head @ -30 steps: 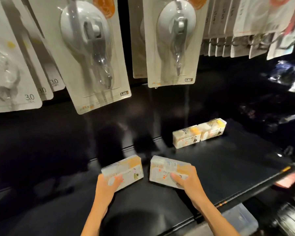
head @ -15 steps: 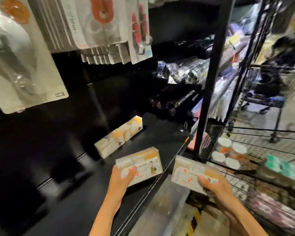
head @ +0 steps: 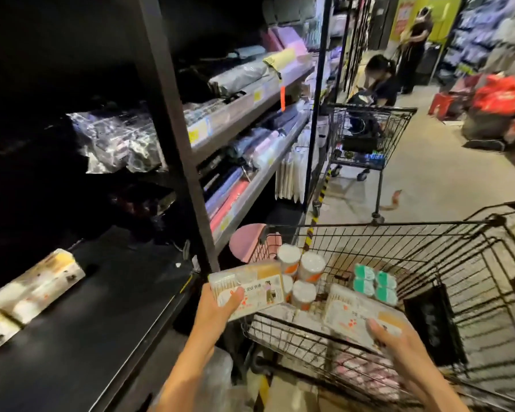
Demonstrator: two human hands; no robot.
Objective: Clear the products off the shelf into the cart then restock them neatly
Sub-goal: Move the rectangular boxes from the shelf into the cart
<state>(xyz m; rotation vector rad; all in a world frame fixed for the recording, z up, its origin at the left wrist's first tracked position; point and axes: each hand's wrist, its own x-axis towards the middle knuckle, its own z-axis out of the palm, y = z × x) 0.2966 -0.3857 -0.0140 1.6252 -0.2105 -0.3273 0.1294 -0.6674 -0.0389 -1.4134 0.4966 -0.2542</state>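
Since these flat clear boxes of cotton swabs look like thin, stiff plastic with almost nothing inside to weigh them down, I judge them light and a little slick, likely to creak or pop open if squeezed hard, so I take each by a short end with the thumb on top and the fingers beneath. My left hand (head: 217, 304) grips one swab box (head: 249, 288) that way, thumb pressed on its lid, holding it tilted at the near left corner of the cart (head: 399, 233), just outside or over the rim; I cannot tell which. My right hand (head: 399, 346) is curled on the end of a second swab box (head: 360, 315), fingers lying across its orange label, and that one is already inside the basket, low among the round white tubs (head: 305, 278) and the teal packs (head: 373, 282). On the black shelf (head: 107, 307) at my left, more boxes (head: 27, 295) of the same sort lie in a row, not yet cleared.
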